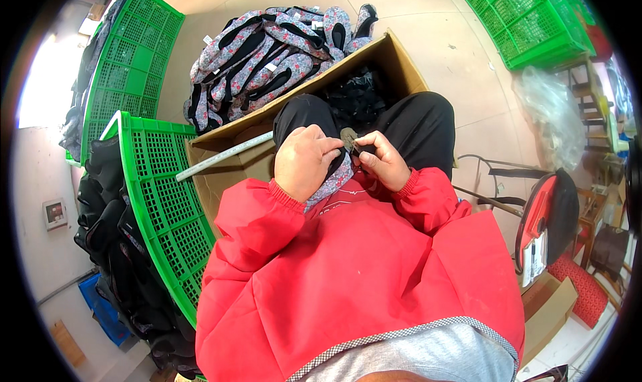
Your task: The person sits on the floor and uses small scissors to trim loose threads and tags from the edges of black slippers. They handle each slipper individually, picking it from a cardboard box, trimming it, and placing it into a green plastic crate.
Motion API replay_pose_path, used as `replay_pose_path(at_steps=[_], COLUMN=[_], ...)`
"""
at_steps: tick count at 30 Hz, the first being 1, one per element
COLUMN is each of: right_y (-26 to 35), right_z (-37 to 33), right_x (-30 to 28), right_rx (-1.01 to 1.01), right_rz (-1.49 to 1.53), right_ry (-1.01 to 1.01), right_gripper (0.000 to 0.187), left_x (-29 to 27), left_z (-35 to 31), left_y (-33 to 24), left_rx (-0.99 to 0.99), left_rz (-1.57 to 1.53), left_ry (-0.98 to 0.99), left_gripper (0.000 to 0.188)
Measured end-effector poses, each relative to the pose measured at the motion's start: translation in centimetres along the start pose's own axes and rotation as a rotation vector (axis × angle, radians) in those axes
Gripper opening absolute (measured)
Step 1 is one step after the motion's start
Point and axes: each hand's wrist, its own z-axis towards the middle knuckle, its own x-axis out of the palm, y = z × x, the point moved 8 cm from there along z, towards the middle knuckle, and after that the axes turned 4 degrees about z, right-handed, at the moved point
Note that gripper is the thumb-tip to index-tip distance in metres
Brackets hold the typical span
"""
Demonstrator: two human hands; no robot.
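Floral shoe upper (334,176), soft and light, sits gripped in left hand (304,162); right hand (381,158) pinches its dark edge.

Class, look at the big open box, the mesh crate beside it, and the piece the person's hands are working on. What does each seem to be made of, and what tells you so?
Box: brown cardboard, matt, with raw cut edges and folded flaps.
Crate: bright green moulded plastic, by its even lattice and slight sheen.
Piece under the left hand and right hand: probably soft printed fabric, floral with dark trim; it bends in the grip.
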Motion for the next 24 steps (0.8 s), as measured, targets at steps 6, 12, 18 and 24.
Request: replay_pose_path(at_steps=[6,12,18,24], right_y=[-0.3,0.4,1.0,3.2], right_z=[-0.1,0.0,-0.2,-0.6], right_x=[-0.1,0.4,0.1,2.2], right_rx=[0.027,0.043,0.160,0.438], right_rz=[-0.012,-0.009,-0.040,-0.027], right_ry=[0.000,0.014,-0.005,0.067], right_gripper=[0.027,0.025,0.022,0.020], left_x=[-1.2,-1.6,-0.4,0.7], left_z=[-1.2,-3.6,-5.1,-5.4], left_y=[-0.4,-1.3,-2.4,-2.4], left_rx=[0.011,-0.111,-0.089,-0.043], left_rz=[0.010,0.044,0.270,0.229], left_ry=[-0.161,-0.303,-0.358,-0.380], left_gripper=[0.007,0.005,0.009,0.014])
